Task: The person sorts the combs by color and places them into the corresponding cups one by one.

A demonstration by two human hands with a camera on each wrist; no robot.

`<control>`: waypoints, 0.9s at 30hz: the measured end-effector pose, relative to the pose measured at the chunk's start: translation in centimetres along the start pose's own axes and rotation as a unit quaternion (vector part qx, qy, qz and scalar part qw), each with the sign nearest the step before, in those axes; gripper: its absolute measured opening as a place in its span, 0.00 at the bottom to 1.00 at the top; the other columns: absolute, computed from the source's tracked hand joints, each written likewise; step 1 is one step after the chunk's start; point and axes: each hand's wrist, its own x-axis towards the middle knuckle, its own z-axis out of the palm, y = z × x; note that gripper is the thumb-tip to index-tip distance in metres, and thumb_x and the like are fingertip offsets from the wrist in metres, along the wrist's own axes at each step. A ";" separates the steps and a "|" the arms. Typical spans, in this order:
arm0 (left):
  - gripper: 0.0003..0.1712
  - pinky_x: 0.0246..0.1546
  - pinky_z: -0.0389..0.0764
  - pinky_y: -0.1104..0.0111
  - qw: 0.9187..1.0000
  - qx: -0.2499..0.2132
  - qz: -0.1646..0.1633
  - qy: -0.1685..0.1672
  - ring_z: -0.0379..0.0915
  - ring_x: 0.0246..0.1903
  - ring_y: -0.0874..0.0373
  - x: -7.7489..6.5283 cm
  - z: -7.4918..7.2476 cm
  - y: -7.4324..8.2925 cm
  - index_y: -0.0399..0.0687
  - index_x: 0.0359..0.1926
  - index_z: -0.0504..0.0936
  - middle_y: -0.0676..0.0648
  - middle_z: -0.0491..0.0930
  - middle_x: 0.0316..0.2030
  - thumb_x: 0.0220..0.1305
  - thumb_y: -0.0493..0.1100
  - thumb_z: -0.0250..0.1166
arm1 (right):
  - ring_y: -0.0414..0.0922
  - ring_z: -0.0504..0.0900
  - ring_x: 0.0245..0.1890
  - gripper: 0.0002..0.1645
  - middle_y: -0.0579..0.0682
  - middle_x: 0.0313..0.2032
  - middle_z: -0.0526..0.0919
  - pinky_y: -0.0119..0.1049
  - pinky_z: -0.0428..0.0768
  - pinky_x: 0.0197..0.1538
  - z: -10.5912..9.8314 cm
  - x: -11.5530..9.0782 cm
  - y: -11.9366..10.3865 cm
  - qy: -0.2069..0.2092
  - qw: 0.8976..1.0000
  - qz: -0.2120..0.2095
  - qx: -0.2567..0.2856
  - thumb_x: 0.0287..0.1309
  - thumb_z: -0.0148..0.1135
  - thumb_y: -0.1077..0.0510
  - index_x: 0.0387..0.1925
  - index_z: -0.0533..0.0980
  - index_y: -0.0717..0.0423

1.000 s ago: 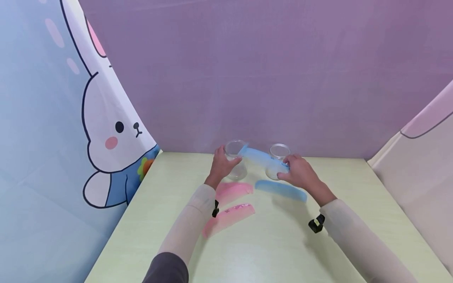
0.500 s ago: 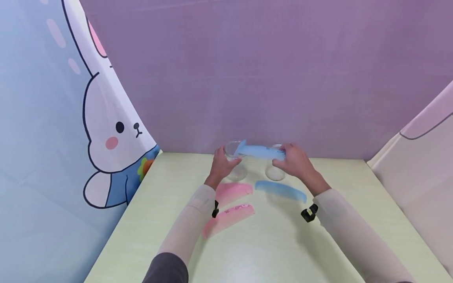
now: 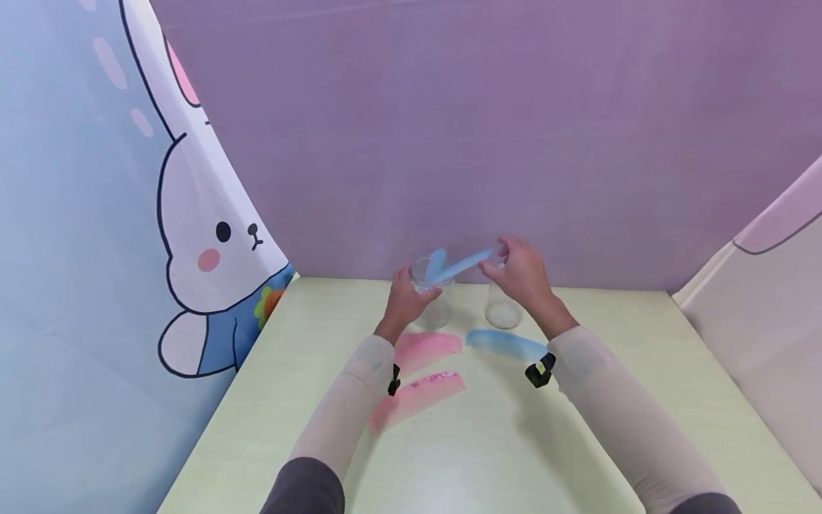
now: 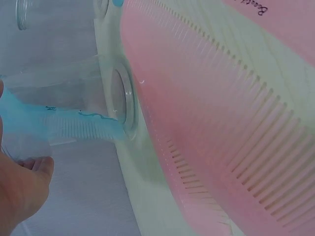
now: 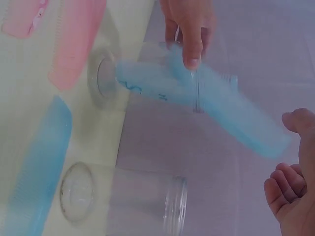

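The left grip [image 3: 406, 300] is curled round the rim of the left jar [image 3: 435, 314], which stands upright on the worktop [image 3: 475, 450]. The right grip [image 3: 525, 275], thumb and fingers parted, is just beside the outer end of the leaning comb [image 3: 464, 266]; the right wrist view shows a gap there that the head view leaves unclear. It also shows the standing comb [image 5: 152, 82] reaching from near the jar base past the rim, beside the left grip; the head view makes out only its upper part. The leaning comb slants from the jar mouth toward the right grip; its lower end is blurred and cannot be placed. The second jar [image 3: 504, 314] stands below the right grip, its rim mostly hidden in the head view. Nearer the person than the grips lie the flat blue comb [image 3: 504, 344], rear pink comb [image 3: 429, 348] and front pink comb [image 3: 420, 397]. In the left wrist view, cut-off lettering begins "Beau"; the standing comb's markings are too small to read.
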 end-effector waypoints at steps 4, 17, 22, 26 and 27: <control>0.56 0.67 0.72 0.47 1.000 -0.004 -0.003 -0.004 0.69 0.66 0.39 0.0 0.1 0.2 0.37 0.75 0.57 0.35 0.66 0.68 0.57 0.59 0.74 | 0.58 0.81 0.49 0.40 0.63 0.51 0.81 0.55 0.82 0.53 0.1 -0.2 0.6 -0.003 1.000 -0.001 0.013 0.61 0.70 0.49 0.68 0.69 0.64; 0.54 0.66 0.74 0.48 1.000 0.002 0.003 0.006 0.70 0.64 0.39 0.0 -0.5 0.2 0.37 0.74 0.59 0.35 0.68 0.67 0.57 0.59 0.74 | 0.62 0.81 0.51 0.34 0.66 0.51 0.79 0.56 0.81 0.53 -0.2 -1.9 4.4 -0.034 0.999 0.000 0.006 0.63 0.67 0.52 0.64 0.72 0.68; 0.54 0.65 0.74 0.47 1.000 -0.001 -0.003 0.009 0.70 0.64 0.39 -0.2 -1.0 -0.1 0.38 0.74 0.59 0.35 0.68 0.67 0.57 0.59 0.75 | 0.62 0.80 0.48 0.29 0.68 0.49 0.81 0.56 0.80 0.52 0.0 -2.8 5.9 -0.039 0.999 -0.021 0.000 0.61 0.68 0.54 0.56 0.75 0.71; 0.54 0.66 0.73 0.47 1.000 -0.003 -0.007 0.007 0.70 0.64 0.39 -0.4 -1.2 -0.2 0.38 0.75 0.59 0.35 0.67 0.68 0.58 0.58 0.75 | 0.62 0.81 0.48 0.29 0.69 0.51 0.80 0.57 0.80 0.52 0.0 -3.8 7.4 -0.053 0.998 -0.028 -0.014 0.60 0.68 0.54 0.56 0.76 0.71; 0.54 0.66 0.73 0.47 1.000 -0.002 -0.006 0.006 0.70 0.64 0.39 -0.4 -1.3 -0.2 0.38 0.75 0.58 0.35 0.67 0.68 0.58 0.59 0.74 | 0.63 0.81 0.49 0.30 0.69 0.52 0.80 0.58 0.80 0.52 0.0 -4.0 7.8 -0.060 0.998 -0.024 -0.019 0.60 0.68 0.54 0.57 0.76 0.71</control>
